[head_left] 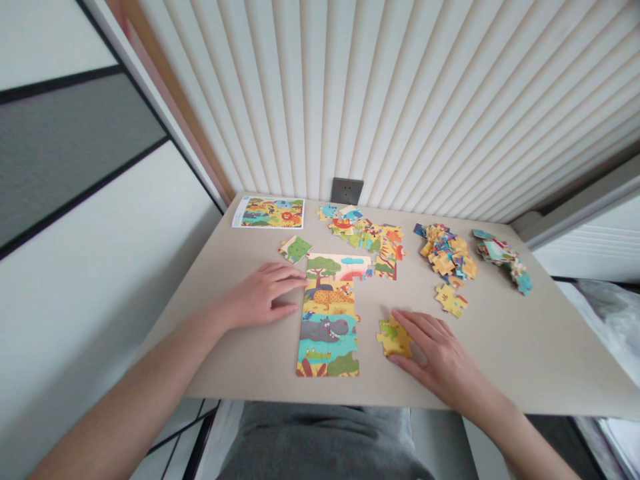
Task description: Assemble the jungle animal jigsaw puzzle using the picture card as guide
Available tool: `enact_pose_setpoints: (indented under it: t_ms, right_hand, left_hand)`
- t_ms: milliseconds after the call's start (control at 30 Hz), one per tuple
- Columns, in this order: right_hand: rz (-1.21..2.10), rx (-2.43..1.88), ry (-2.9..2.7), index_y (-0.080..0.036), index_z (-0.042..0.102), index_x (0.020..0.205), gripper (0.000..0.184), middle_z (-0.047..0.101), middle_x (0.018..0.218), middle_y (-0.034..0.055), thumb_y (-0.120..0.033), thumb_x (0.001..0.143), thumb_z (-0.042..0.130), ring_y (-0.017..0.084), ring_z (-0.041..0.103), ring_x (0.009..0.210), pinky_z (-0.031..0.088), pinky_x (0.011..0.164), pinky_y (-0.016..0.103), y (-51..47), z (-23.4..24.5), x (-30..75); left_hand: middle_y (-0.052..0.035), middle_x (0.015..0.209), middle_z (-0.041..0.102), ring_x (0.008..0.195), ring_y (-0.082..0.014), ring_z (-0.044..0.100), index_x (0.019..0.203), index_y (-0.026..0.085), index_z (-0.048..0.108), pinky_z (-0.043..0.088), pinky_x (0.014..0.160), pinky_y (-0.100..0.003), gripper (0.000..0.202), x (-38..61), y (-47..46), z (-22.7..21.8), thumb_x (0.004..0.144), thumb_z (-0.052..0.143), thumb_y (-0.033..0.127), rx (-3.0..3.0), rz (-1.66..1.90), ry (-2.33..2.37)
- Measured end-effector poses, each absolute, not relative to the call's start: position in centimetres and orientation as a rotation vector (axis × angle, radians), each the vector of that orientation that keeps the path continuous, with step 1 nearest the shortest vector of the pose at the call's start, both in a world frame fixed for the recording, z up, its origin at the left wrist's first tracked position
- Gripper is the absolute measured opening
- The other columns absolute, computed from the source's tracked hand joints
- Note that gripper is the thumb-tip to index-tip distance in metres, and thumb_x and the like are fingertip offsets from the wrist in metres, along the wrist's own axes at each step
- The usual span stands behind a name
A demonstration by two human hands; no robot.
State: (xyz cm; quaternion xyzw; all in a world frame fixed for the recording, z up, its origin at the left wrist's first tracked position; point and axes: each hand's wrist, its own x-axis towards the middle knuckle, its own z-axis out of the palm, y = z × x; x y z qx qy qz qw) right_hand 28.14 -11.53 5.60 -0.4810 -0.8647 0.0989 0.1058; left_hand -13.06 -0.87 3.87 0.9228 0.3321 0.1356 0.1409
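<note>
beside puzzle strip [328, 320], left hand [260, 297] flat; right hand [430, 353] on yellow piece [393, 337]

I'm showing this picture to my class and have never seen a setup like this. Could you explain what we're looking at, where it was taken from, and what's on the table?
This picture comes from a camera worn on a person's head, looking forward and down, so their own arms reach in from the bottom. The left hand rests on the table, its fingertips beside a partly built jigsaw puzzle. The right hand lies against a yellow puzzle piece, which appears to be flat on the table rather than lifted. Farther away are a picture card and a heap of loose puzzle pieces.
</note>
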Motion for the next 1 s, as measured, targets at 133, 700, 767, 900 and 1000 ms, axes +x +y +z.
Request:
enact_pose_setpoints:
  t_ms: [133, 700, 767, 900, 1000]
  right_hand:
    - [0.29, -1.41, -2.549, -0.025, 0.041, 0.158, 0.066, 0.061, 0.146, 0.0123, -0.041, 0.099, 0.065, 0.032, 0.057, 0.133, 0.05, 0.11, 0.05, -11.7, 5.5, 28.7]
    - [0.292, -1.433, -2.526, -0.024, 0.043, 0.157, 0.065, 0.065, 0.138, 0.0139, -0.041, 0.098, 0.066, 0.031, 0.061, 0.126, 0.052, 0.108, 0.049, -11.1, 5.9, 28.8]
    - [0.276, -1.458, -2.512, -0.024, 0.044, 0.156, 0.063, 0.064, 0.138, 0.0138, -0.041, 0.099, 0.065, 0.031, 0.06, 0.127, 0.05, 0.109, 0.05, -10.5, 5.9, 29.0]
    - [0.263, -1.475, -2.482, -0.025, 0.045, 0.155, 0.062, 0.063, 0.139, 0.0137, -0.042, 0.099, 0.064, 0.032, 0.06, 0.127, 0.05, 0.11, 0.051, -8.6, 5.9, 29.6]
    - [0.275, -1.457, -2.466, -0.026, 0.045, 0.156, 0.062, 0.063, 0.139, 0.0137, -0.041, 0.099, 0.064, 0.032, 0.06, 0.127, 0.051, 0.109, 0.05, -7.0, 5.8, 29.7]
  left_hand:
    - [-0.0072, 0.142, 0.061, 0.133, -0.0291, 0.053, 0.145, 0.031, 0.057, 0.038, 0.116, -0.048, 0.051, -13.0, -1.0, 4.0, 0.095, 0.066, 0.033, 2.665, 0.391, 0.952]
    - [-0.0049, 0.143, 0.062, 0.133, -0.0274, 0.055, 0.142, 0.032, 0.061, 0.039, 0.117, -0.047, 0.048, -12.7, -1.1, 4.0, 0.095, 0.063, 0.026, 2.668, 0.423, 0.921]
    - [-0.0045, 0.144, 0.062, 0.133, -0.0269, 0.055, 0.142, 0.032, 0.061, 0.039, 0.117, -0.047, 0.048, -12.7, -1.1, 4.0, 0.095, 0.062, 0.025, 2.673, 0.424, 0.912]
    - [-0.004, 0.144, 0.062, 0.134, -0.0267, 0.054, 0.142, 0.033, 0.061, 0.04, 0.117, -0.047, 0.047, -12.8, -1.1, 3.9, 0.096, 0.061, 0.025, 2.685, 0.406, 0.917]
    - [-0.0043, 0.146, 0.06, 0.136, -0.0271, 0.052, 0.143, 0.032, 0.06, 0.041, 0.116, -0.048, 0.047, -12.8, -1.1, 3.8, 0.097, 0.06, 0.025, 2.698, 0.382, 0.921]
